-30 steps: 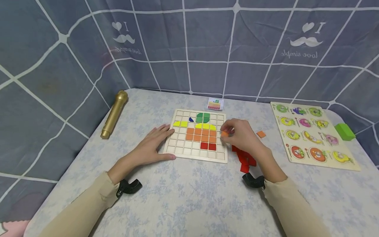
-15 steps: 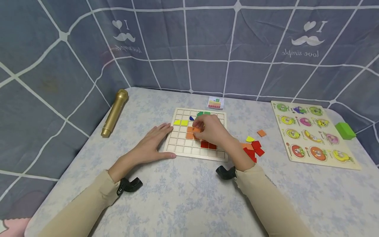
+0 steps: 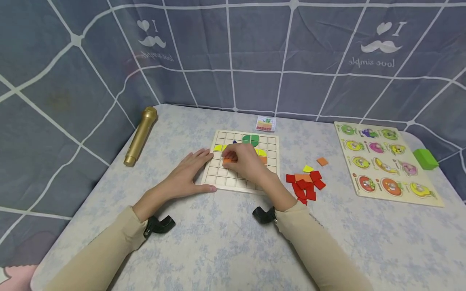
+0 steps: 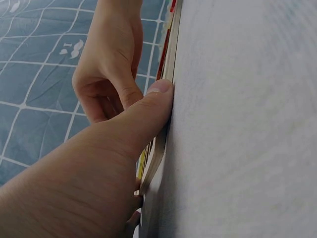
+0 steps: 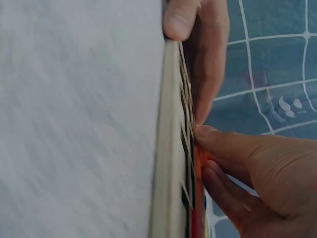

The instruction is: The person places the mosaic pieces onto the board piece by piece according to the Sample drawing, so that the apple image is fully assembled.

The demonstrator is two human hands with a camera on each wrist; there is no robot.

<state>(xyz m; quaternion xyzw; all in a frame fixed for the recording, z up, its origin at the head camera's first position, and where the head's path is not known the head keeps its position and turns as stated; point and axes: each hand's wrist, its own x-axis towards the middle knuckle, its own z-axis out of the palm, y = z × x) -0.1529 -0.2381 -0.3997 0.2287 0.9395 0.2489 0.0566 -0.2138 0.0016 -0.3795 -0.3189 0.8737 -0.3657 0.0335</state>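
A pale wooden grid board lies on the cloth with coloured tiles in some cells. Green pieces form a leaf shape near its far edge; yellow pieces run in a row below. My left hand rests against the board's left side, fingers extended, its thumb along the near corner. Over the left-middle cells my right hand pinches an orange square tile between thumb and fingers, close on the board in the right wrist view. This hand hides most of the orange rows and the red tiles.
Right of the board lies a loose pile of red tiles, with a yellow piece and an orange tile beside it. A pattern card sits behind. Further out are a gold microphone, fruit puzzle and green block.
My right hand has carried an orange tile leftward from the board's right edge to its left-middle cells, uncovering the loose tile pile. My left hand has stayed in place.
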